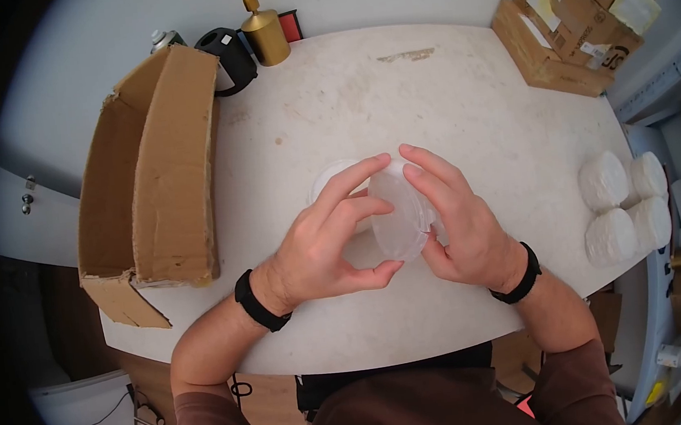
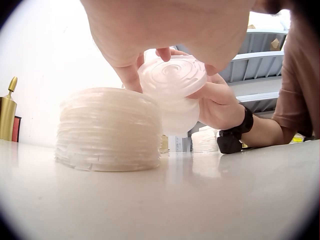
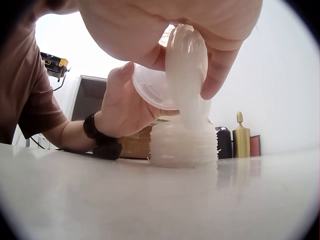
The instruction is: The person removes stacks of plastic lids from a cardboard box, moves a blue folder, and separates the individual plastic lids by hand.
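Note:
A round translucent plastic lid with ringed ridges is held up between both hands over the table. My left hand grips its rim, the thumb low and the fingers at the top and face. My right hand pinches a pale translucent plastic piece beside that lid, fingers on one side and thumb on the other. I cannot tell whether this piece is one lid or several together. Below and partly hidden by the left hand, a tall stack of lids stands on the table.
An open cardboard box lies on the left of the white table. Behind it stand a black container and a gold canister. Several white wrapped stacks sit at the right edge, with shipping boxes at the back right.

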`<state>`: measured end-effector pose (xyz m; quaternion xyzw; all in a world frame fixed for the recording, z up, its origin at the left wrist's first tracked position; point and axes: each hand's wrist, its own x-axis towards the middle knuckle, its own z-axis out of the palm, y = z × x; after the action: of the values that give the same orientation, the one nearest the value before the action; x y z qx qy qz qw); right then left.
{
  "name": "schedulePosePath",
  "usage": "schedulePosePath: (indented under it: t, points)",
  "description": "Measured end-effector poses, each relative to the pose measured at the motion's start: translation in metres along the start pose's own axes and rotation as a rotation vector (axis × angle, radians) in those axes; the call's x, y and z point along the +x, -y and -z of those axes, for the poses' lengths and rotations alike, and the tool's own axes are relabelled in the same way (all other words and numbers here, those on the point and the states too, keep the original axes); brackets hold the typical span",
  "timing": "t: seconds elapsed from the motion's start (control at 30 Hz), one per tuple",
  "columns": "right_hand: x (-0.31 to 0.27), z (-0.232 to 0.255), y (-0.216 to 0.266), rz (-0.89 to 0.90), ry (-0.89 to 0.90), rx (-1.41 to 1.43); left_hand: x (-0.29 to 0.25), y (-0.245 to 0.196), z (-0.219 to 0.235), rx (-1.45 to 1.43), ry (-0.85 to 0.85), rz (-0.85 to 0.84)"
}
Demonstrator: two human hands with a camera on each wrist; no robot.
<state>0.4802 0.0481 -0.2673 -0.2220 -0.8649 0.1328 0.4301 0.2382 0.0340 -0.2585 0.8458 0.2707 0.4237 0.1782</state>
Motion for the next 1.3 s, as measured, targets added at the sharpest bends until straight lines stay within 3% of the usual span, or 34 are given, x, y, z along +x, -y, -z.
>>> schedulePosePath:
  t: [0.57, 0.77, 0.93, 1.3]
  points:
    - [0.001, 0.003, 0.003, -0.05, -0.075, -0.088, -0.002, 0.003, -0.002, 0.052, -0.02, -0.029]
    - [0.004, 0.007, 0.001, -0.127, -0.194, -0.19, 0.0, -0.004, 0.005, 0.322, -0.117, 0.068]
    - [0.003, 0.007, 0.002, -0.152, -0.183, -0.216, -0.002, -0.002, -0.002, 0.55, 0.039, 0.309]
    - [0.002, 0.007, 0.002, -0.157, -0.179, -0.211, -0.004, -0.001, -0.006, 0.516, 0.096, 0.398]
